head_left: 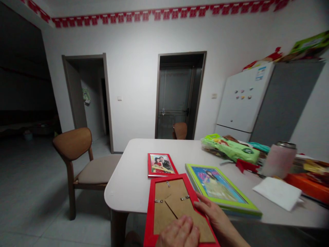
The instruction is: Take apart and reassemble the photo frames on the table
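Note:
A red picture frame [168, 200] lies face down at the near edge of the white table [131, 178], its brown backing and small clips showing. My left hand [180, 234] rests on the backing at the frame's near end, fingers curled together. My right hand [213, 212] lies flat against the frame's right edge, fingers stretched out. A small red frame [160, 165] with a photo lies face up just beyond it. A green frame [221, 188] with a photo lies face up to the right, beside my right hand.
A wooden chair [82, 161] stands left of the table. On the table's right sit a green snack bag [231, 147], a pink flask [279, 159], a white cloth [277, 192] and orange boxes [308, 185]. A white fridge [246, 99] stands behind. Two doorways open in the far wall.

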The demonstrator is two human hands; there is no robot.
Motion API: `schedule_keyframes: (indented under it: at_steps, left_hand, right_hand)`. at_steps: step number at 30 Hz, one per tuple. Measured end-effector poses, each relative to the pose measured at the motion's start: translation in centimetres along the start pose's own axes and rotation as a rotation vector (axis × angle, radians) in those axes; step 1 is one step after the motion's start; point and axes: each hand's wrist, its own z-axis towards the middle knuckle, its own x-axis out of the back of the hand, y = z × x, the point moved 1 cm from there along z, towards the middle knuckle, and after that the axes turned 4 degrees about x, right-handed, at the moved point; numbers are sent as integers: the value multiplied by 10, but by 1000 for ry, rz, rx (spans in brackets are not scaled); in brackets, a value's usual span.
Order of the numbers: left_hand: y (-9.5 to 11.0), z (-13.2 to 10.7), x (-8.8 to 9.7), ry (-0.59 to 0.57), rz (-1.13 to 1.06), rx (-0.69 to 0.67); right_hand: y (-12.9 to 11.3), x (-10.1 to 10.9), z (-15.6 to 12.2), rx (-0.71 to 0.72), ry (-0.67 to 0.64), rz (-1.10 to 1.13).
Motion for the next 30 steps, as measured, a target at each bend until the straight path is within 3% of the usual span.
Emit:
schedule_keyframes:
  at_steps: [4,8,12,16,22,24,27,30]
  left_hand:
    - [0,-9,-20,80,104,-39]
    - [-3,-10,-28,92,160,-91]
    - [-6,-12,-31,-79,166,-90]
    - [-6,-10,-34,-293,130,-20]
    - [-17,6,-20,-537,-153,245]
    - [-33,8,-8,-537,-225,413]
    - [-66,4,5,-461,-163,753]
    - [-88,-5,8,-436,-199,928]
  right_hand:
    - [23,4,18,25,-146,-248]
    - [40,8,36,170,-126,-729]
    - [43,4,44,323,-129,-1070]
    - [40,-2,51,351,-171,-1143]
    - [39,-4,66,366,-190,-1198]
    - [39,-5,70,374,-226,-1204]
    - [39,-8,74,396,-247,-1220]
    - [40,-11,77,403,-219,-1240]
